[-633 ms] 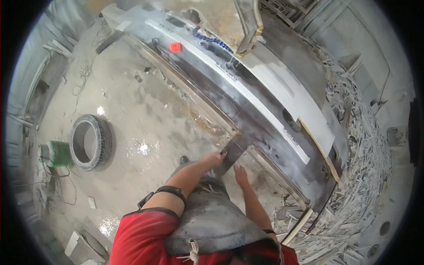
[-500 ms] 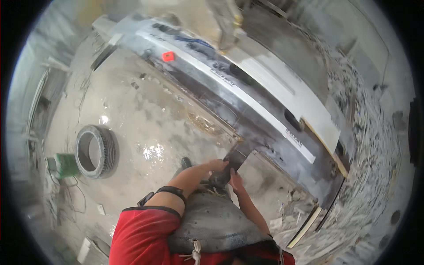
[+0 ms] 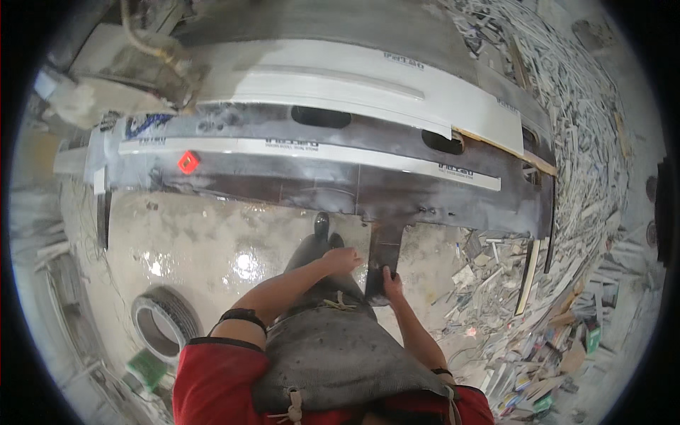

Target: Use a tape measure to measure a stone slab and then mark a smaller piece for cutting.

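The right hand (image 3: 392, 285) is clamped on the right edge of a dark board (image 3: 384, 258), near its lower end, with the thumb lying on the face; the board reaches from the front edge of the bench (image 3: 319, 202) back toward the person's body, just right of the legs; the left hand (image 3: 343, 261) is just beside the board's left edge, its fingers bent, and I cannot tell whether they close on anything; the bench runs across the view, dark and smeared with pale dust or slurry; along it lies a long white strip (image 3: 382, 161), with a small red block (image 3: 188, 162) against its near edge toward the left; behind the strip are two dark slots (image 3: 322, 115), and beyond these a broad white slab (image 3: 340, 74); a blue hose (image 3: 149, 125) shows at the left; a grey apron (image 3: 333, 368) covers the person's front, between red sleeves (image 3: 219, 375); one dark boot (image 3: 321, 223) shows below the bench edge; on the wet floor (image 3: 205, 234) to the left lies a tyre (image 3: 145, 322), near a green box (image 3: 146, 368); pale scraps (image 3: 574, 120) heap up along the right.
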The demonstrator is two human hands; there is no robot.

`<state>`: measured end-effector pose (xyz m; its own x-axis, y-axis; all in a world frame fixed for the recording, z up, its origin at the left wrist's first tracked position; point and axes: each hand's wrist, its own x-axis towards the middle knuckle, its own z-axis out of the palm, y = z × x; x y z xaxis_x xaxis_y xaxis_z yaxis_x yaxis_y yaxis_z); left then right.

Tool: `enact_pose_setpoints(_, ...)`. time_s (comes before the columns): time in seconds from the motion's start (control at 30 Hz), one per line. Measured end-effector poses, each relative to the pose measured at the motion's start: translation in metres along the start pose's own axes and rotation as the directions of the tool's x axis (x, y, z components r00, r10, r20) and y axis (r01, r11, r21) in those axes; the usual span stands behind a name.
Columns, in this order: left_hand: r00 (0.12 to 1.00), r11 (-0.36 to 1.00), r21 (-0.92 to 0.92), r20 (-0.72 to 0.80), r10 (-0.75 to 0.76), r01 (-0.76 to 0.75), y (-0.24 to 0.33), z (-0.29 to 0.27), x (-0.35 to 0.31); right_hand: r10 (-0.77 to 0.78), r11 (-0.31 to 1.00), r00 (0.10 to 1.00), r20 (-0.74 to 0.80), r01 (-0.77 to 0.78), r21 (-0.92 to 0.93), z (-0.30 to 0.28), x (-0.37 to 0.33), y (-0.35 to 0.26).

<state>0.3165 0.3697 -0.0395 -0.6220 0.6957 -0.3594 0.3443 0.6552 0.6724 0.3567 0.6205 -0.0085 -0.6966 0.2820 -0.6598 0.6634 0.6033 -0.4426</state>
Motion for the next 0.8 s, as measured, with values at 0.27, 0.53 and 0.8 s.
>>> enact_pose_setpoints(0.27,0.897,0.795,-0.604,-0.315,-0.309,0.061,-0.119,-0.176,-0.143,0.171,0.982,0.949,-0.266,-0.142,0.122,0.007,-0.007,-0.024)
enact_pose_setpoints(0.53,0.452,0.723,-0.666,-0.596,-0.663,0.182,-0.336,-0.197,-0.307,0.052,0.927,0.817,-0.574,-0.253,-0.278,0.036,0.024,-0.038)
enact_pose_setpoints(0.8,0.345,0.872,-0.253,-0.844,-0.411,0.420,-0.428,-0.220,-0.410,-0.825,0.550,0.503,-0.257,0.611,-0.570,0.247,-0.019,-0.395)
